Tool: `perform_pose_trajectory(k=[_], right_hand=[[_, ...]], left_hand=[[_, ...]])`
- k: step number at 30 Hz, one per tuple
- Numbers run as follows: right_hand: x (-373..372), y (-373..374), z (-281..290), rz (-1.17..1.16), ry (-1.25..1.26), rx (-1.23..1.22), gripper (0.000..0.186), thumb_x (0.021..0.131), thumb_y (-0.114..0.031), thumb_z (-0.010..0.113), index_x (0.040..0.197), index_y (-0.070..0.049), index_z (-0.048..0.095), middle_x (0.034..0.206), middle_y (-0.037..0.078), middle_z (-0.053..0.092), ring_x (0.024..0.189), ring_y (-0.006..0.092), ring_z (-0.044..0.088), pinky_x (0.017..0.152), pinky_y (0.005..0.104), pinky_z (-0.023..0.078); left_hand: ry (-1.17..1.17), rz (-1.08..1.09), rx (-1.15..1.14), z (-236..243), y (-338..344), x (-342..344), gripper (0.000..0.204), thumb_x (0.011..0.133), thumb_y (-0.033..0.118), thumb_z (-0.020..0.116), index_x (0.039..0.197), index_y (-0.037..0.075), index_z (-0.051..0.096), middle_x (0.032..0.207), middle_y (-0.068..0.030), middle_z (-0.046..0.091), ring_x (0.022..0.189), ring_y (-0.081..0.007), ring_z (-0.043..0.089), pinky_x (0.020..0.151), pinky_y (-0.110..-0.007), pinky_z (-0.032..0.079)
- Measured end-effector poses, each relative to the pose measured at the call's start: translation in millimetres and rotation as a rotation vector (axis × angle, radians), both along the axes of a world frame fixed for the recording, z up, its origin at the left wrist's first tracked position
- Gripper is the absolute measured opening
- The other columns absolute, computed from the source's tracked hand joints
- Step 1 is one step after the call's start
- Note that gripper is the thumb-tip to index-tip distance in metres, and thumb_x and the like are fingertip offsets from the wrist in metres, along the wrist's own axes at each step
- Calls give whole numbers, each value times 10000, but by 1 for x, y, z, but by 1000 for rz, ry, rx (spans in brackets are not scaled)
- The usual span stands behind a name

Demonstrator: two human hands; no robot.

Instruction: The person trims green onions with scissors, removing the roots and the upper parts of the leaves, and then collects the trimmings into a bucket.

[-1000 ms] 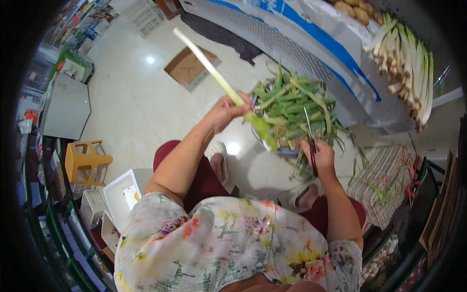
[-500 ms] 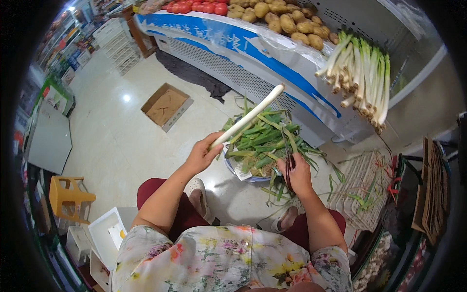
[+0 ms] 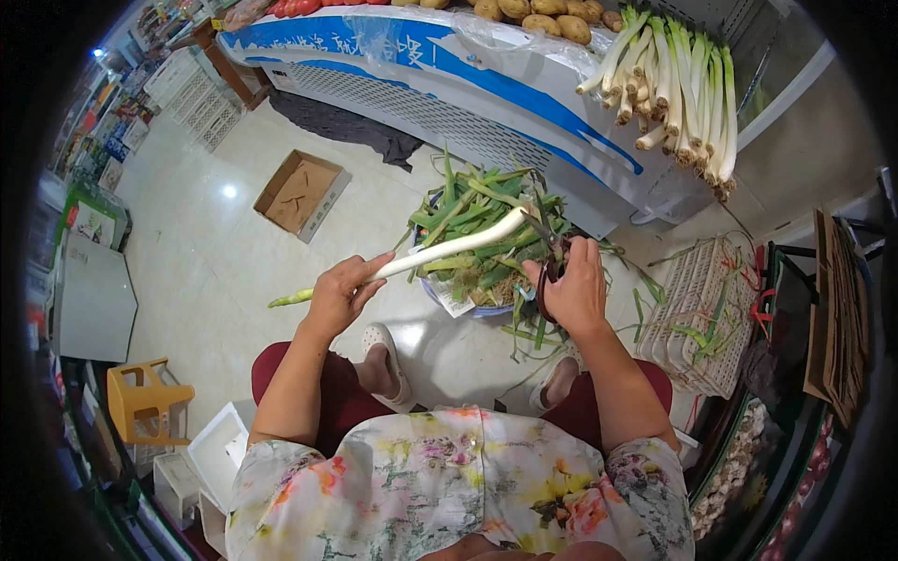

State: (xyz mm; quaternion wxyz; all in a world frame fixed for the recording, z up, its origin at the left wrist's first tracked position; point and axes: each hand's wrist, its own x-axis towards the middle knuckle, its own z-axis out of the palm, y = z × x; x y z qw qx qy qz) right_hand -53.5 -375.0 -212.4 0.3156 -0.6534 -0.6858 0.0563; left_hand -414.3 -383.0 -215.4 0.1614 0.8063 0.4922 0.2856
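Observation:
My left hand (image 3: pixel 342 289) is closed round a long leek (image 3: pixel 438 251). Its green tip points to the left and its white root end reaches over to the right. In my right hand (image 3: pixel 575 287) is a pair of scissors (image 3: pixel 547 279), with dark reddish handles. The blades are up against the leek's root end; whether they touch it I cannot tell. Beneath, a round basin (image 3: pixel 499 309) is heaped with cut green leaves (image 3: pixel 465 213), and some trimmings hang over its rim.
A bundle of leeks (image 3: pixel 681 89) lies on the display case (image 3: pixel 374 89), beside potatoes (image 3: pixel 552 21). An open cardboard box (image 3: pixel 301 196) stands on the floor. To the right is a white plastic crate (image 3: pixel 694 313) with scraps; a yellow stool (image 3: pixel 150 402) stands left.
The leek has swung down from a steep slant to nearly level, and its root end has come to the scissors. My view has shifted slightly.

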Motion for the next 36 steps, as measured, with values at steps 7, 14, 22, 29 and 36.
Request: perform_pose_trajectory(k=[7, 14, 22, 29, 36], right_hand=[[0, -10, 8, 122, 27, -4, 538, 723, -425, 814, 942, -20, 538, 951, 180, 549, 894, 387, 577, 732, 476, 477], [1, -29, 9, 193, -14, 115, 535, 701, -424, 833, 896, -16, 547, 881, 173, 577, 820, 391, 601, 690, 471, 492], [19, -31, 6, 170, -4, -581, 567, 791, -591, 702, 853, -28, 671, 823, 218, 689, 749, 406, 664, 708, 466, 529], [13, -50, -7, 182, -115, -212, 744, 734, -551, 759, 1119, 41, 525, 1127, 229, 544, 1078, 400, 544, 925, 468, 445], [-10, -56, -14, 181, -127, -29, 719, 677, -522, 804, 1036, 17, 493, 1053, 192, 508, 1016, 369, 512, 884, 447, 419]], left_hand=[[194, 46, 168, 23, -36, -10, 487, 803, 119, 738, 1268, 238, 653, 707, -53, 532, 627, -241, 540, 564, -374, 454], [287, 131, 258, 40, -85, -7, 500, 794, 110, 740, 1265, 254, 657, 725, -40, 546, 634, -233, 557, 557, -367, 466], [58, 184, -122, 32, -134, 8, 418, 913, 121, 658, 1328, 128, 606, 721, -87, 528, 699, -180, 596, 601, -347, 489], [-786, 209, -1032, 21, -159, 18, 439, 1042, 304, 492, 1412, 69, 491, 691, 34, 452, 514, -53, 410, 464, -189, 381], [-1136, 245, -1271, 3, -171, 29, 456, 1027, 373, 505, 1397, 107, 483, 680, 55, 437, 482, -26, 367, 403, -152, 320]])
